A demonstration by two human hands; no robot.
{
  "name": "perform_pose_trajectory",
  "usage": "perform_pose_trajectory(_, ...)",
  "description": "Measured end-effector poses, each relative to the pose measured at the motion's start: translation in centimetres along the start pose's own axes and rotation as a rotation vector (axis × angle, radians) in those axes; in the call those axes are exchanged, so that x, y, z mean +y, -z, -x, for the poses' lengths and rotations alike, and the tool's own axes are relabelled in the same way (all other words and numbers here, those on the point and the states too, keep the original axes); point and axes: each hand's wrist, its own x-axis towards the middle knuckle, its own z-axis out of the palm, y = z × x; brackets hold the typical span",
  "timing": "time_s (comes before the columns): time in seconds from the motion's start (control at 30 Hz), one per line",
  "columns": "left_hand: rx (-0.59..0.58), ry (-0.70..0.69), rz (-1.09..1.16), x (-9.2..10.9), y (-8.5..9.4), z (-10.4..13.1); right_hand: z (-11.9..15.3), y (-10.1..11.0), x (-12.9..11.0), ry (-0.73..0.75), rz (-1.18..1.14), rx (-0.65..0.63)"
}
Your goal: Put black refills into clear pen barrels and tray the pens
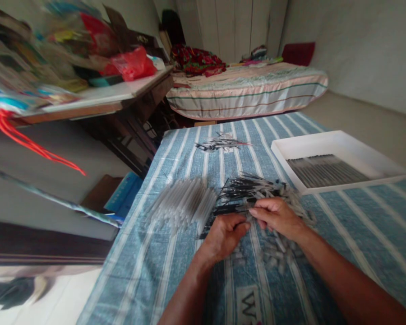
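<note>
Both hands meet low over the middle of the cloth-covered table, fingers curled in a pinch. My left hand [225, 232] has thumb and forefinger pressed together; what lies between them is too small and blurred to name. Close beside it, my right hand [277, 215] pinches too, its held piece hidden by the fingertips. Left of them lies a pile of translucent grey pen barrels [184, 203]. Just behind the hands is a heap of thin black pen refills [245, 187]. Small, pale, short pieces [277, 253] are scattered under and in front of my right hand.
A white tray [338, 137] at the right holds a row of grey, black-tipped pens [326, 170]. Toward the table's far end is a small pile of dark slim parts [219, 143]. A cluttered side table [122, 101] stands left, and a bed [250, 92] beyond.
</note>
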Motion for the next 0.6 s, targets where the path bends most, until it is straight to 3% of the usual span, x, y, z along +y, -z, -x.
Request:
perform_pose_trajectory(0.2, -0.129, 0.103, 0.16, 0.13, 0.55, 0.26, 0.28, 0.0, -0.04, -0.011, -0.191, -0.061)
perform_pose_trajectory(0.43, -0.101, 0.129, 0.131, -0.24, 0.43, 0.13, 0.06, 0.15, 0.69, 0.018, -0.022, -0.033)
perform_pose_trajectory(0.6, -0.088, 0.134, 0.108, -0.25, 0.4, 0.07, 0.14, 0.12, 0.92, -0.024, -0.096, -0.107)
